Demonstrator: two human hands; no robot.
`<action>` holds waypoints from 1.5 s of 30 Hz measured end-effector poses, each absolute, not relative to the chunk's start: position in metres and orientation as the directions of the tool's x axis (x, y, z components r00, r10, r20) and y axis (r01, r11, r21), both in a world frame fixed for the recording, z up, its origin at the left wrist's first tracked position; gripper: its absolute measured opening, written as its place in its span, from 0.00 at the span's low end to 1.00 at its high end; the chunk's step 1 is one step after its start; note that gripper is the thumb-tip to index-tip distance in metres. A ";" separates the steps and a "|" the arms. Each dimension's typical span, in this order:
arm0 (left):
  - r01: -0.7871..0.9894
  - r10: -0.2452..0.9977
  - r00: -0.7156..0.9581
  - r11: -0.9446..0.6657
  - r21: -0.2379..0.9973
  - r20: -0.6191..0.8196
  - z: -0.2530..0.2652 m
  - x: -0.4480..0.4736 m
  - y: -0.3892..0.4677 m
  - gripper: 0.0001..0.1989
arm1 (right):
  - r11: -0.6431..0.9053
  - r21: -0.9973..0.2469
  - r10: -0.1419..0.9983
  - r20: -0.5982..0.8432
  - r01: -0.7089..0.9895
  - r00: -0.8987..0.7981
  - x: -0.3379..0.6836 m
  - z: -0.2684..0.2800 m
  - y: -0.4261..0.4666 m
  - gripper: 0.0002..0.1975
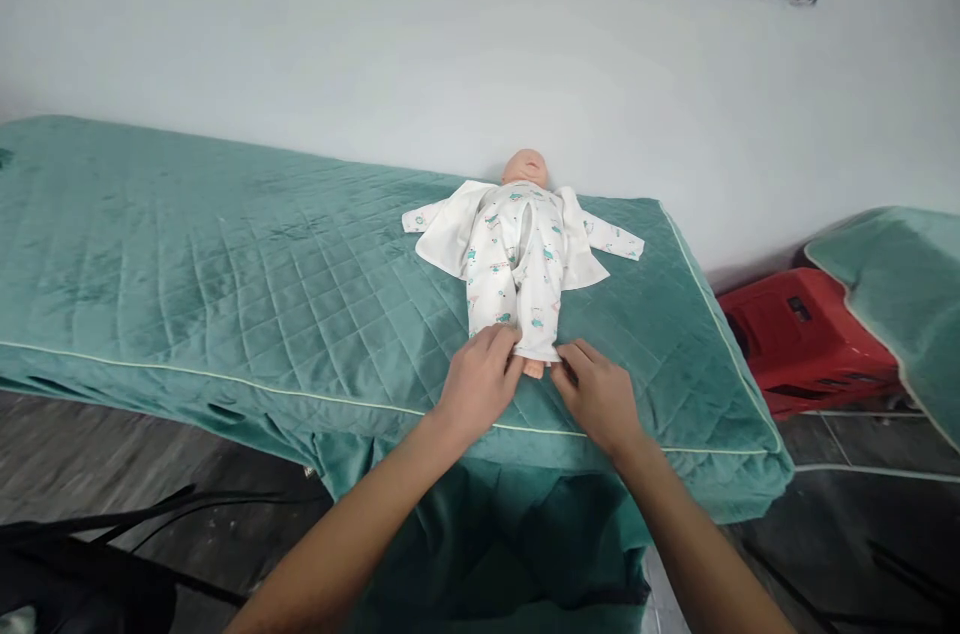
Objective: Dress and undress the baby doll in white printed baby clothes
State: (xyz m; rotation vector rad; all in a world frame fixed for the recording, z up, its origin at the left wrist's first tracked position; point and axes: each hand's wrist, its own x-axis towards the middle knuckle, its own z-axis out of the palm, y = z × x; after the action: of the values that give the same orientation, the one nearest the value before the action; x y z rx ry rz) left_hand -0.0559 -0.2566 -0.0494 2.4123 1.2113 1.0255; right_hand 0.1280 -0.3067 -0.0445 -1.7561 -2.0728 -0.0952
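A baby doll [525, 167] lies on its back on a green quilted bed, its head toward the wall. White printed baby trousers [491, 284] cover its legs and reach up over its belly. An open white jacket [589, 239] spreads out on both sides, with the sleeves stretched sideways. My left hand [484, 379] pinches the trouser cuff at its inner side. The other edge of that same cuff is between the fingers of my right hand [596, 389]. One doll foot [533, 368] pokes out between my hands; the other foot is hidden behind my left hand.
The green quilted bed cover [225, 254] runs along a pale wall [300, 44]. A red plastic box [810, 339] stands right of the bed, beside another green-covered surface [907, 284]. Black straps and a dark object [82, 584] are at the lower left.
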 end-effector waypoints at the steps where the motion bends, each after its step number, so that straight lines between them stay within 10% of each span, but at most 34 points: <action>1: 0.611 0.757 0.403 -0.641 0.465 0.515 -0.050 -0.058 -0.257 0.02 | 0.240 -0.197 0.909 0.388 0.951 -0.150 0.129 -0.040 -0.310 0.08; 11: 0.596 0.637 0.503 -0.745 0.299 0.584 -0.062 -0.063 -0.279 0.05 | 0.310 -0.083 0.907 0.325 0.947 -0.268 0.142 -0.051 -0.335 0.09; 17: 0.535 0.679 0.437 -0.723 0.437 0.589 -0.067 -0.080 -0.284 0.10 | 0.355 -0.259 0.932 0.167 0.898 -0.321 0.155 -0.032 -0.330 0.09; 21: 0.536 0.777 0.343 -0.623 0.569 0.528 -0.074 -0.099 -0.285 0.14 | 0.397 -0.376 0.903 0.320 0.837 -0.285 0.145 -0.006 -0.317 0.05; 33: 0.590 0.844 0.346 -0.536 0.604 0.410 -0.086 -0.098 -0.251 0.09 | 0.423 0.065 0.894 0.135 0.904 -0.428 0.078 -0.015 -0.269 0.06; 45: 0.401 0.844 0.258 -0.536 0.743 0.469 -0.056 -0.099 -0.264 0.05 | 0.366 -0.025 0.898 0.270 0.930 -0.346 0.078 -0.019 -0.272 0.06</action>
State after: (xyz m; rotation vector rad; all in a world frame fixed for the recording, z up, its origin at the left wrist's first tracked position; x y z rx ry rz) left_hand -0.0990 -0.2638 -0.0563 2.0539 1.1268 1.2197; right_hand 0.0778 -0.2722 -0.0190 -1.6335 -2.3901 -0.1942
